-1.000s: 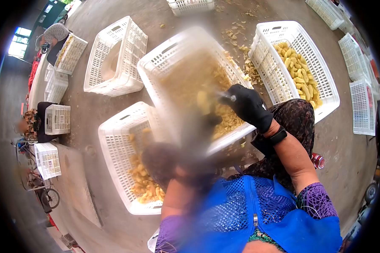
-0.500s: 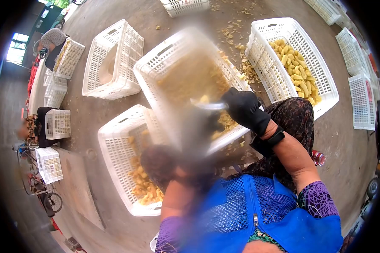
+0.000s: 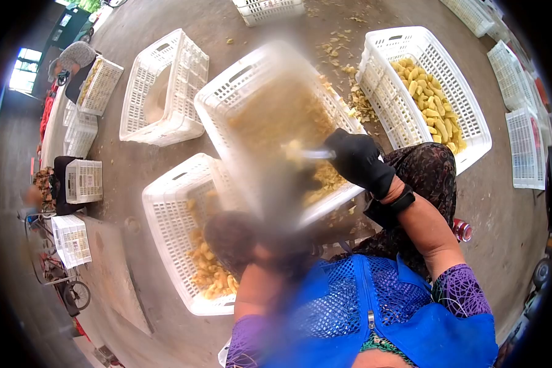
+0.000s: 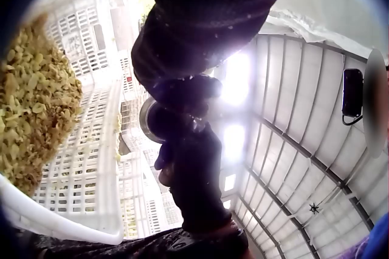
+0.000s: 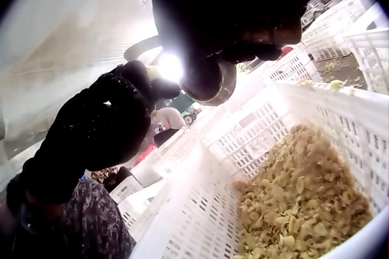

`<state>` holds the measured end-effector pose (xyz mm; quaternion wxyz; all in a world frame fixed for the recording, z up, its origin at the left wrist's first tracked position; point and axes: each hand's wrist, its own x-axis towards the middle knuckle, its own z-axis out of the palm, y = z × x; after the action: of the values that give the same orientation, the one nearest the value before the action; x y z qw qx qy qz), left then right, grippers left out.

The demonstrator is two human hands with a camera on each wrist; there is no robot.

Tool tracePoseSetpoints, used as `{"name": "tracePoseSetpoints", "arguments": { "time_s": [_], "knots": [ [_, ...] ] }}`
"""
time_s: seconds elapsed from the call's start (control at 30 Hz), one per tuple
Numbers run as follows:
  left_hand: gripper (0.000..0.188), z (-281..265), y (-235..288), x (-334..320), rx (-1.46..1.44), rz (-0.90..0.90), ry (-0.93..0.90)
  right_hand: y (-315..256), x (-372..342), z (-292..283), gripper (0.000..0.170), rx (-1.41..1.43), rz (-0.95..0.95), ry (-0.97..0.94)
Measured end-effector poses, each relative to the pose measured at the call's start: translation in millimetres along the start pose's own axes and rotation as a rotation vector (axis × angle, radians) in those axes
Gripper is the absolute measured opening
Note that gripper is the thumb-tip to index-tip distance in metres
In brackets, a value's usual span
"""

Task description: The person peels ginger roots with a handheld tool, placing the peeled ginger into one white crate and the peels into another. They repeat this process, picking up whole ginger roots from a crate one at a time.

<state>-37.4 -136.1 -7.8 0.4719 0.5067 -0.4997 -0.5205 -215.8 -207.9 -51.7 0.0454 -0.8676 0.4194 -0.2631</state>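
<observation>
In the head view my right hand [image 3: 359, 159], black-gloved, grips a knife [image 3: 318, 154] with a pale, shiny blade pointing left. The blade's tip meets a pale yellow peeled piece [image 3: 293, 150], blurred here. My left hand [image 3: 297, 184], also in a black glove, holds that piece close to the blade; a hazy smear covers much of this hand. In the right wrist view the left hand [image 5: 103, 122] has its fingers curled round the piece, mostly hidden. Both hands are over a white crate [image 3: 224, 92] of yellowish peelings [image 5: 298, 198].
To the right stands a crate [image 3: 374, 73] holding peeled yellow pieces [image 3: 432, 104]. Another crate [image 3: 165, 245], at lower left, holds yellow lumps [image 3: 211, 276]. A further crate [image 3: 193, 80] stands at upper left. Loose peelings [image 3: 362, 104] litter the floor, and a red can [image 3: 462, 230] lies beside my knee.
The right hand has turned and lowered slightly, bringing the blade into sight. Over the last half second, the blade has shifted right a little against the piece; the left hand stays nearly in place.
</observation>
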Motion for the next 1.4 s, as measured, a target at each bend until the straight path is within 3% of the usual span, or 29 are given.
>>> {"name": "tracePoseSetpoints", "arguments": {
  "time_s": [0.23,0.33,0.43,0.53,0.6,0.63,0.67,0.7,0.73,0.9,0.97,1.13,1.23,1.3,1.33,1.4],
  "knots": [
    [0.031,-15,-25,4,0.965,0.375,-0.118,1,0,3,0.007,-0.108,0.013,-0.154],
    [0.033,-17,-28,8,1.098,0.438,-0.115,19,-2,10,0.010,-0.073,0.097,-0.053],
    [0.016,-7,-12,5,1.106,0.581,0.038,19,3,8,0.019,-0.117,0.172,0.006],
    [0.026,11,17,-4,0.456,0.403,0.013,-12,19,-29,0.025,0.076,0.097,0.165],
    [0.033,17,26,-9,0.031,0.261,-0.024,-19,22,-36,0.024,0.100,0.096,0.150],
    [0.033,12,11,-7,0.034,0.254,-0.027,-21,21,-36,0.023,0.130,0.091,0.136],
    [0.033,2,-18,-2,-0.327,0.069,-0.041,-15,12,-23,0.019,0.309,0.191,0.120],
    [0.033,-1,-18,7,-0.688,-0.112,-0.052,-12,12,-20,0.019,0.310,0.189,0.121],
    [0.031,-1,-18,11,-0.855,-0.209,-0.034,-11,9,-18,0.016,0.252,0.135,0.080],
    [0.022,6,-8,12,-1.105,-0.340,-0.029,-2,1,-7,0.013,0.245,0.028,0.054],
    [0.020,7,-5,12,-1.146,-0.364,-0.021,6,-10,11,0.014,-0.137,0.028,-0.122],
    [0.019,5,-26,14,-1.121,-0.396,-0.113,-2,-3,-2,0.013,-0.128,0.032,-0.073],
    [0.015,8,-16,13,-0.998,-0.376,-0.076,-2,-2,-4,0.011,-0.094,0.019,-0.062],
    [0.010,12,0,10,-0.449,-0.243,0.015,-2,-1,-5,0.010,-0.096,0.023,-0.079],
    [0.010,9,1,8,-0.449,-0.244,0.015,-3,0,-7,0.008,-0.082,-0.003,-0.058],
    [0.036,2,8,0,0.389,0.252,-0.180,0,0,-7,0.005,-0.067,-0.029,-0.036]
  ]
}}
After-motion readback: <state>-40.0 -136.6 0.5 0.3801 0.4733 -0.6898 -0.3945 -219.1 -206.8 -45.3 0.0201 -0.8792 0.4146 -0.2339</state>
